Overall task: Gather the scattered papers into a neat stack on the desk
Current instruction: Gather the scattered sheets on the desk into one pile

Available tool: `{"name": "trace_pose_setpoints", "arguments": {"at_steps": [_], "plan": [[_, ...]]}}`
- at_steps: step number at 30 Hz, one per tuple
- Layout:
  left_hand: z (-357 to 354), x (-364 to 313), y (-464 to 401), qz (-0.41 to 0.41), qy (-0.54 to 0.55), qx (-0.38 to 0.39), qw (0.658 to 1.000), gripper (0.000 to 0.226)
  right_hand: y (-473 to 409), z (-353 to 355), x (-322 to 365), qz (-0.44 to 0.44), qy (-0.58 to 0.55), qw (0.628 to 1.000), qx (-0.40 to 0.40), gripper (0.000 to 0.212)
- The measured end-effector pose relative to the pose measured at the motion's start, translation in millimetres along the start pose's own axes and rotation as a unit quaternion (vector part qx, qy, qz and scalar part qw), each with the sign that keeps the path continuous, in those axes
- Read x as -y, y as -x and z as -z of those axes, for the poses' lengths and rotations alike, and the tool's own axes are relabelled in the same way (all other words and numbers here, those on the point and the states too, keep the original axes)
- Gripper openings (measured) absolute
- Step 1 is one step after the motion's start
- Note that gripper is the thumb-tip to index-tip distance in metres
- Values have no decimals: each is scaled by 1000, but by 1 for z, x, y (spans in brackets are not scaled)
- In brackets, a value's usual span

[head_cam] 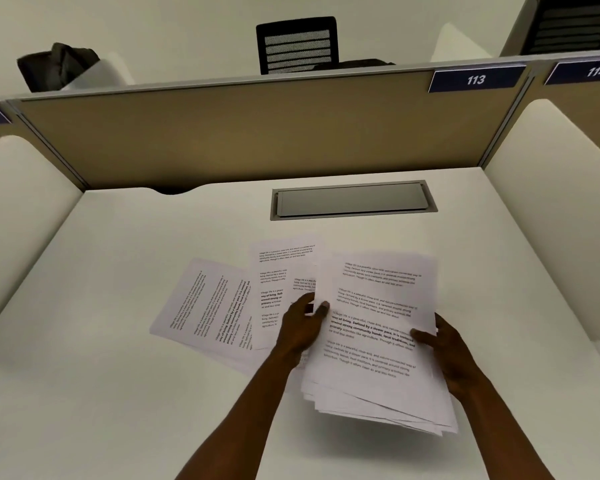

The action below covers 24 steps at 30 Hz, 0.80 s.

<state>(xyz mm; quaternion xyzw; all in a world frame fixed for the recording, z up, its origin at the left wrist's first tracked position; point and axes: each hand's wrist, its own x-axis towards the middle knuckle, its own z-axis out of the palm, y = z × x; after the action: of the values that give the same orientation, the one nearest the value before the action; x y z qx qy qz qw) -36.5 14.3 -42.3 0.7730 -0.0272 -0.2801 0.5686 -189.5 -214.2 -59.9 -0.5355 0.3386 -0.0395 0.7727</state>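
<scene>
A loose bundle of printed white papers [374, 344] is held above the white desk [118, 393], its lower edges fanned and uneven. My left hand [300, 329] pinches the bundle's left edge with thumb on top. Gripping the right edge is my right hand [445, 351], thumb across the top sheet. Flat on the desk to the left lies a sideways sheet [205, 303]. Another upright sheet [279, 268] overlaps it, partly hidden behind the held bundle and my left hand.
A grey cable hatch [352, 199] is set into the desk behind the papers. A tan partition [222, 133] with a label 113 [476, 80] closes the back, and white side panels [561, 209] flank the desk. A black chair [297, 45] stands beyond.
</scene>
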Motion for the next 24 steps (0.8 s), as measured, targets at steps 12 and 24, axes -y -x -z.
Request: {"name": "trace_pose_setpoints", "arguments": {"at_steps": [12, 24], "plan": [[5, 40, -26, 79, -398, -161, 900, 102, -6, -1, -31, -12, 27, 999, -46, 56], [2, 24, -31, 114, -399, -145, 898, 98, -11, -8, -47, -5, 73, 994, -83, 58]]}}
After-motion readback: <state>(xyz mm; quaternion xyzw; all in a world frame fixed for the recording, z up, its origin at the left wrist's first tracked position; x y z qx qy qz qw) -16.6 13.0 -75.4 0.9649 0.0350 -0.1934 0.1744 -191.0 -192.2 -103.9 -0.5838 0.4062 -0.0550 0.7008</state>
